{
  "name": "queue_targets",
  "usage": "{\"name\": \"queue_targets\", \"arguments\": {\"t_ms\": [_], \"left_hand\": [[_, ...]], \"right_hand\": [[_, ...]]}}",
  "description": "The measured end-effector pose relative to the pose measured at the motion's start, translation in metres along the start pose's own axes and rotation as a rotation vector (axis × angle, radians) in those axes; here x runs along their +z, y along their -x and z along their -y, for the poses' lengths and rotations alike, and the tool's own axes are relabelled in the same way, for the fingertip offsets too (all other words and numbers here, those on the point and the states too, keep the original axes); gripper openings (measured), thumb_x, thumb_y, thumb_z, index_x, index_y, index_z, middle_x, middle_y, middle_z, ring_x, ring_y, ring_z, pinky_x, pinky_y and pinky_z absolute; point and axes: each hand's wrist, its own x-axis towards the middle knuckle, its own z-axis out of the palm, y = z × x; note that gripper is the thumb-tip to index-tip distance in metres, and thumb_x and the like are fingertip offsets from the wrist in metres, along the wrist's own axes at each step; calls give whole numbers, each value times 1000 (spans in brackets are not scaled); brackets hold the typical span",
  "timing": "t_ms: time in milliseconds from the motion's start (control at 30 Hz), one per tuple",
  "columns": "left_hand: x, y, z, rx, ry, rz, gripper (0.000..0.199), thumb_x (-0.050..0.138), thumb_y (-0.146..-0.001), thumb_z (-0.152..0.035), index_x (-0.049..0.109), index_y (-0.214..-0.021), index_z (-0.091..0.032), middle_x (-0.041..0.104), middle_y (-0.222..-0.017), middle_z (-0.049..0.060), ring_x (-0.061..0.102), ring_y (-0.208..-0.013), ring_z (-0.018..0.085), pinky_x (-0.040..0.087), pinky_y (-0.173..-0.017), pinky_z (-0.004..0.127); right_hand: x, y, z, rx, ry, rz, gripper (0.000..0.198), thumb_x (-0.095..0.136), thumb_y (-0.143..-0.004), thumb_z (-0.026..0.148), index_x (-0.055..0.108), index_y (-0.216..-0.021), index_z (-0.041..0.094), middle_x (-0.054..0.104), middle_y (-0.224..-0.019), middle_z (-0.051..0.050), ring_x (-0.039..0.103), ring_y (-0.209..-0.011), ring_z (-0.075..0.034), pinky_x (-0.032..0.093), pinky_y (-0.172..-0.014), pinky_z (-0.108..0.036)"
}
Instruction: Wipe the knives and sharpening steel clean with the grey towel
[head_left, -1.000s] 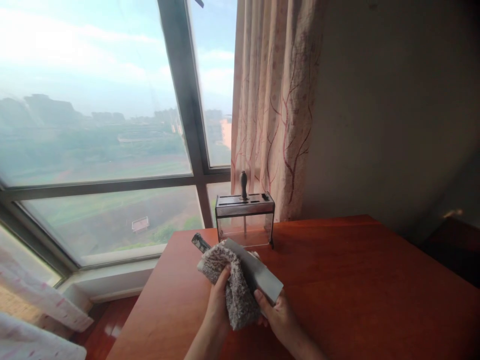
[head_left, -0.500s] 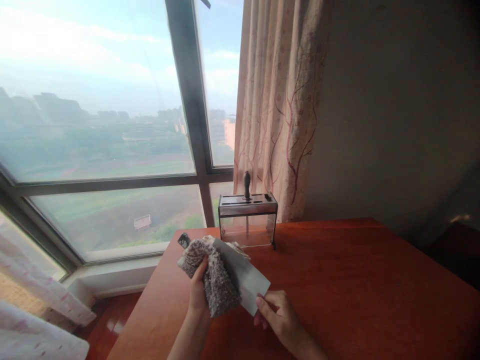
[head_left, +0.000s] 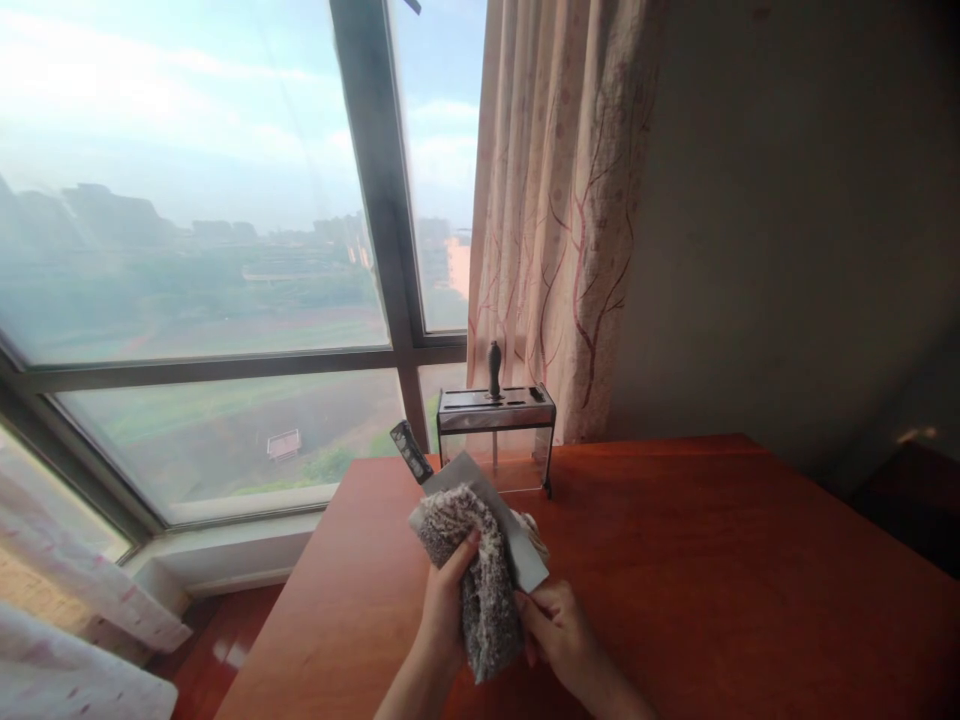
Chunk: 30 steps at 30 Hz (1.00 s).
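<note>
One cleaver (head_left: pixel 508 530) to mind, sandwiched in a shaggy cloth (head_left: pixel 491 605) gripped by the left hand (head_left: pixel 445 595), with the right hand (head_left: pixel 559 625) narrow-fingered at the blade's near corner, exact hold hard to make out. Could slip through loose folds, nicking skin or scarring the table (head_left: pixel 712 580) below.

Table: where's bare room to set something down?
Widest bare patch: the table right of the right hand and knife rack. A narrower strip lies left of the left hand. Crowded: middle, with hands, cloth and cleaver before the rack.
</note>
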Motion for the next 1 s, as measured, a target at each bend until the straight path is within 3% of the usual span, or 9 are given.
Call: {"name": "queue_targets", "arguments": {"t_ms": [100, 200, 367, 433, 600, 700, 833, 1000], "left_hand": [[-2, -1, -4, 84, -58, -12, 44, 80, -63, -32, 63, -99, -15, 74, -74, 6, 72, -68, 27, 55, -60, 33], [-7, -4, -11, 136, -126, -29, 49, 81, -59, -33, 63, -99, -12, 74, -77, 8, 71, -69, 28, 55, -60, 35], [-12, -8, -12, 243, -267, 0, 52, 82, -58, -33, 65, -102, -12, 74, -89, 10, 70, -80, 29, 55, -70, 36], [-11, -8, -10, 256, -336, 54, 50, 82, -59, -33, 66, -102, -12, 74, -92, 10, 69, -81, 28, 54, -72, 35], [-5, -4, -7, 195, -450, 183, 49, 82, -58, -33, 68, -100, -11, 74, -92, 11, 68, -81, 29, 53, -73, 35], [-1, 0, -9, 199, -482, 221, 54, 83, -56, -30, 69, -104, -12, 75, -94, 11, 66, -89, 32, 52, -77, 35], [2, 4, -11, 200, -508, 244, 48, 84, -55, -26, 72, -99, -12, 75, -94, 11, 66, -90, 33, 51, -78, 34], [1, 3, -10, 278, -623, 251, 39, 82, -57, -29, 74, -92, -13, 76, -90, 9, 65, -90, 34, 52, -78, 35]], "right_hand": [[-15, -2, 4, 84, -32, 129, 61, 48, -86, 62, 59, -48, 16, 53, -42, 0, 44, -38, -9, 29, -41, -21], [-47, -2, 14, 168, -25, 330, 44, 62, -79, 57, 70, -73, 14, 68, -64, -4, 59, -54, -14, 43, -53, -23], [-96, -7, 51, 59, 102, -43, 39, 58, -84, 51, 68, -98, 16, 71, -76, -6, 65, -72, -19, 51, -68, -30], [-100, -17, 78, -12, 152, -76, 41, 57, -86, 48, 63, -113, 18, 72, -85, -6, 67, -79, -20, 52, -73, -32], [-74, -62, 155, -263, 461, -107, 55, 59, -86, 42, 43, -137, 28, 68, -111, -6, 65, -96, -21, 50, -87, -35], [-45, -88, 183, -257, 723, -111, 73, 59, -85, 46, 26, -146, 26, 67, -114, -11, 67, -91, -24, 49, -82, -37], [-15, -107, 194, -149, 1071, -140, 86, 62, -81, 49, 17, -149, 22, 71, -101, -14, 68, -88, -33, 48, -73, -39], [-12, -112, 194, -172, 1139, -144, 67, 63, -80, 33, 35, -141, 25, 72, -96, -12, 69, -88, -33, 48, -73, -39]]}}
